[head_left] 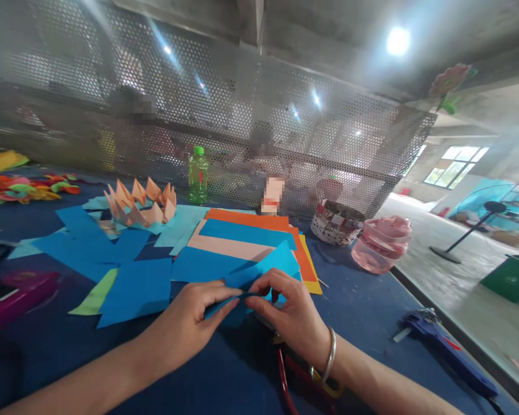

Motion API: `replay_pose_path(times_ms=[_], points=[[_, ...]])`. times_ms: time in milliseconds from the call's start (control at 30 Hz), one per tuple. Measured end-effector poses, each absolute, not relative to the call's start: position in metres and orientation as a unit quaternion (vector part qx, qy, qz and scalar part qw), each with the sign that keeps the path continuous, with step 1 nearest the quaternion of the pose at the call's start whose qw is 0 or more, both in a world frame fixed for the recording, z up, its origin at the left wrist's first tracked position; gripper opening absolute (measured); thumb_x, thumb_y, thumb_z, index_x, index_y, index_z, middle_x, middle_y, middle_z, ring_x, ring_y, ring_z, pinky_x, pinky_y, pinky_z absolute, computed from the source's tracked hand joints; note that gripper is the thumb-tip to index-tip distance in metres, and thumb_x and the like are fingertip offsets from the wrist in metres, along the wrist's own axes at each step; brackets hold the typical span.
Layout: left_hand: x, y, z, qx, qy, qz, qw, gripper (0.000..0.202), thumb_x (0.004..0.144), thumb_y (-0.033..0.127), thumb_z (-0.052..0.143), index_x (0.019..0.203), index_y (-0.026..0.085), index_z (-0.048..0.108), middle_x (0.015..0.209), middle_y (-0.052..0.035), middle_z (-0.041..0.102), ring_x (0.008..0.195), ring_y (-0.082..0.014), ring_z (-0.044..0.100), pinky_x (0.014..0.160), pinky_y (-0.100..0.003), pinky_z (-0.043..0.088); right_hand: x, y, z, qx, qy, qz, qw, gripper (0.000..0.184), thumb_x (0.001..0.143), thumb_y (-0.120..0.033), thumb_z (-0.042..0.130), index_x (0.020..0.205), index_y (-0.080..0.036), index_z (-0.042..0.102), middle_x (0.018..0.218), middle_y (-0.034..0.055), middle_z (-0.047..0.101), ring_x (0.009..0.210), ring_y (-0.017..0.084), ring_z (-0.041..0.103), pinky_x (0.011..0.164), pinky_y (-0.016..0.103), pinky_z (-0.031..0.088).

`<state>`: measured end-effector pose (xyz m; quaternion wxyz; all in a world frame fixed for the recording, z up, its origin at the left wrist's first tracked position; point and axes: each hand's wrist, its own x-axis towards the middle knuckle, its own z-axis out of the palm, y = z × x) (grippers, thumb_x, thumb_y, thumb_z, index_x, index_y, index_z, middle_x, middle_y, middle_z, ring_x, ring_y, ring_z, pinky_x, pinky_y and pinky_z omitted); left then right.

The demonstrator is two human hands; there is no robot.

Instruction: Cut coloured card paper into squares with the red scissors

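Note:
Between my two hands is a sheet of blue paper [279,262], lifted off the table and bent along its near edge. My left hand [203,308] pinches that edge between thumb and fingers. Just to the right, my right hand [285,305] pinches the same edge with thumb and forefinger, a silver bangle [331,354] on its wrist. Behind them lies a stack of orange, blue, pale pink and yellow sheets [236,249]. Scissors with red handles [283,377] lie partly hidden beneath my right wrist.
Loose blue sheets [134,285] and a ring of folded peach paper points [140,202] lie left. A green bottle [198,178] stands behind. Rightward are a woven paper basket [335,222], a pink jug [383,245] and a blue glue gun [452,351]; a purple tool [23,294] is far left.

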<state>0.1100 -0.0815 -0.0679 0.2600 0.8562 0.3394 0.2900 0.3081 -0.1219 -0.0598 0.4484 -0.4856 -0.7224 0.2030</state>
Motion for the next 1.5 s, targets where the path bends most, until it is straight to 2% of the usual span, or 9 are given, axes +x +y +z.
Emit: replay_pose_path(times_ms=[233, 400, 500, 600, 700, 800, 933, 1233, 1500], points=[[0.108, -0.078, -0.066, 0.836, 0.383, 0.358, 0.164, 0.029, 0.087, 0.047, 0.061, 0.101, 0.027, 0.075, 0.091, -0.0022, 0.077, 0.089, -0.0234, 0.070, 0.081, -0.031, 0.053, 0.319, -0.116, -0.053, -0.496, -0.730, 0.098, 0.461, 0.010, 0.082, -0.017, 0.072, 0.075, -0.020, 0.065, 0.074, -0.0003, 0.067, 0.071, 0.016, 0.056, 0.065, 0.027, 0.043], [0.108, -0.079, -0.058, 0.806, 0.426, 0.383, 0.148, 0.035, 0.087, 0.047, 0.058, 0.100, 0.019, 0.076, 0.090, -0.0078, 0.075, 0.072, -0.0211, 0.067, 0.068, -0.028, 0.054, 0.327, -0.111, -0.049, -0.521, -0.715, 0.074, 0.461, 0.007, 0.083, -0.020, 0.069, 0.078, -0.021, 0.065, 0.073, -0.0002, 0.067, 0.069, 0.016, 0.057, 0.063, 0.027, 0.044], [0.108, -0.082, -0.056, 0.816, 0.421, 0.361, 0.165, 0.038, 0.091, 0.043, 0.053, 0.121, 0.024, 0.067, 0.076, -0.0018, 0.071, 0.061, -0.0170, 0.062, 0.060, -0.024, 0.051, 0.327, -0.112, -0.048, -0.510, -0.718, 0.069, 0.469, 0.008, 0.085, -0.022, 0.067, 0.078, -0.022, 0.063, 0.075, 0.0009, 0.068, 0.074, 0.018, 0.060, 0.068, 0.030, 0.047], [0.108, -0.083, -0.055, 0.814, 0.425, 0.358, 0.166, 0.055, 0.092, 0.038, 0.051, 0.145, 0.026, 0.044, 0.057, 0.0054, 0.058, 0.051, -0.0145, 0.054, 0.054, -0.022, 0.048, 0.325, -0.115, -0.046, -0.481, -0.740, 0.033, 0.469, 0.007, 0.086, -0.021, 0.066, 0.080, -0.022, 0.062, 0.100, 0.0056, 0.070, 0.097, 0.022, 0.061, 0.086, 0.037, 0.046], [0.108, -0.082, -0.055, 0.797, 0.428, 0.377, 0.200, 0.067, 0.090, 0.037, 0.053, 0.152, 0.023, 0.029, 0.064, 0.0039, 0.066, 0.061, -0.0163, 0.064, 0.061, -0.022, 0.052, 0.325, -0.117, -0.043, -0.471, -0.765, 0.002, 0.439, 0.020, 0.086, -0.021, 0.067, 0.105, -0.022, 0.060, 0.130, 0.0089, 0.061, 0.122, 0.026, 0.051, 0.101, 0.044, 0.038], [0.108, -0.079, -0.056, 0.794, 0.419, 0.368, 0.243, 0.053, 0.089, 0.037, 0.054, 0.141, 0.025, 0.051, 0.088, -0.0024, 0.078, 0.084, -0.0221, 0.072, 0.075, -0.027, 0.055, 0.326, -0.116, -0.044, -0.468, -0.785, 0.001, 0.406, 0.042, 0.085, -0.022, 0.069, 0.124, -0.022, 0.053, 0.122, 0.0080, 0.066, 0.122, 0.025, 0.051, 0.103, 0.044, 0.034], [0.110, -0.077, -0.057, 0.799, 0.399, 0.359, 0.272, 0.030, 0.088, 0.036, 0.054, 0.107, 0.026, 0.075, 0.103, -0.0045, 0.079, 0.094, -0.0262, 0.072, 0.087, -0.035, 0.054, 0.327, -0.113, -0.049, -0.455, -0.800, -0.022, 0.390, 0.010, 0.088, -0.018, 0.067, 0.096, -0.023, 0.066, 0.088, 0.0009, 0.073, 0.102, 0.021, 0.061, 0.099, 0.039, 0.033], [0.114, -0.080, -0.052, 0.754, 0.427, 0.349, 0.358, 0.026, 0.081, 0.031, 0.059, 0.097, 0.025, 0.078, 0.099, -0.0030, 0.080, 0.089, -0.0265, 0.074, 0.086, -0.038, 0.057, 0.323, -0.117, -0.040, -0.423, -0.817, -0.139, 0.367, 0.015, 0.096, -0.018, 0.054, 0.091, -0.023, 0.067, 0.086, -0.0003, 0.074, 0.102, 0.019, 0.063, 0.105, 0.042, 0.023], [0.116, -0.071, -0.064, 0.802, 0.407, 0.312, 0.306, 0.030, 0.087, 0.032, 0.054, 0.106, 0.027, 0.075, 0.109, -0.0037, 0.078, 0.101, -0.0260, 0.070, 0.094, -0.040, 0.052, 0.324, -0.110, -0.051, -0.444, -0.834, -0.110, 0.310, 0.011, 0.094, -0.021, 0.058, 0.100, -0.021, 0.067, 0.083, 0.0030, 0.073, 0.091, 0.021, 0.061, 0.098, 0.041, 0.030]])
